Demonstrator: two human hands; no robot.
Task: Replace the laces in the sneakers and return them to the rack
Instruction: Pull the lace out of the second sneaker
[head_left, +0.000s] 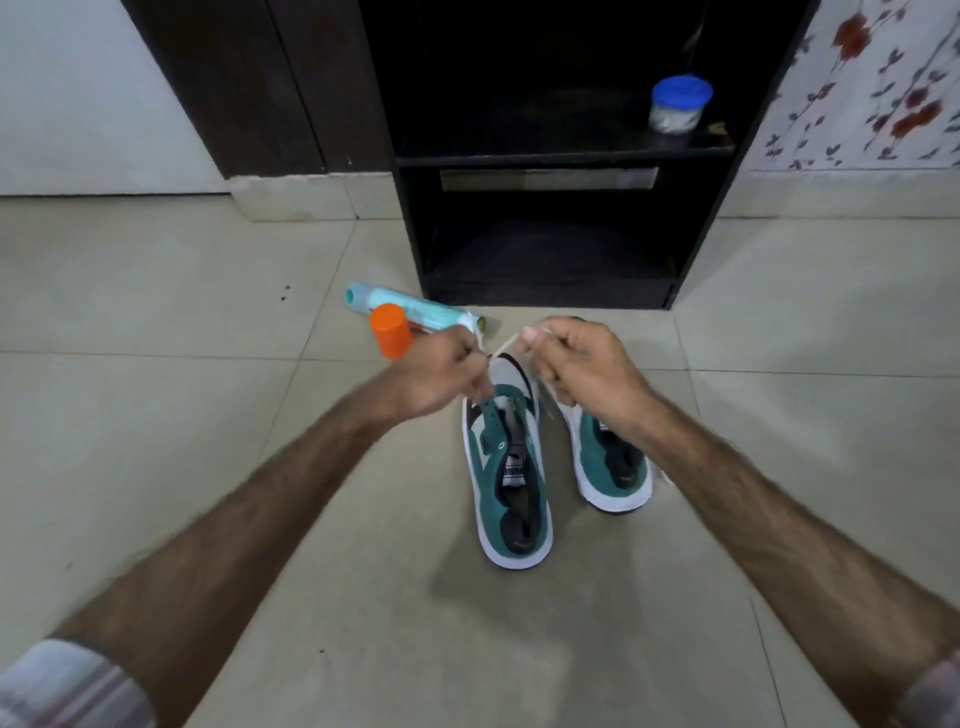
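Observation:
Two teal and white sneakers stand side by side on the tiled floor, heels toward me. The left sneaker (511, 483) shows bare eyelets and an open tongue. The right sneaker (613, 462) is partly hidden under my right wrist. A thin pale lace (506, 347) runs between my hands above the left sneaker's toe. My left hand (439, 371) pinches one end of it. My right hand (582, 366) pinches the other part between thumb and forefinger. The black rack (561, 156) stands just behind the shoes.
An orange-capped can (392, 336) and a pale printed tube (415, 312) lie on the floor left of the rack. A small jar with a blue lid (678, 106) sits on the rack's upper shelf. A dark door frame stands at the back left and a floral wall at the right.

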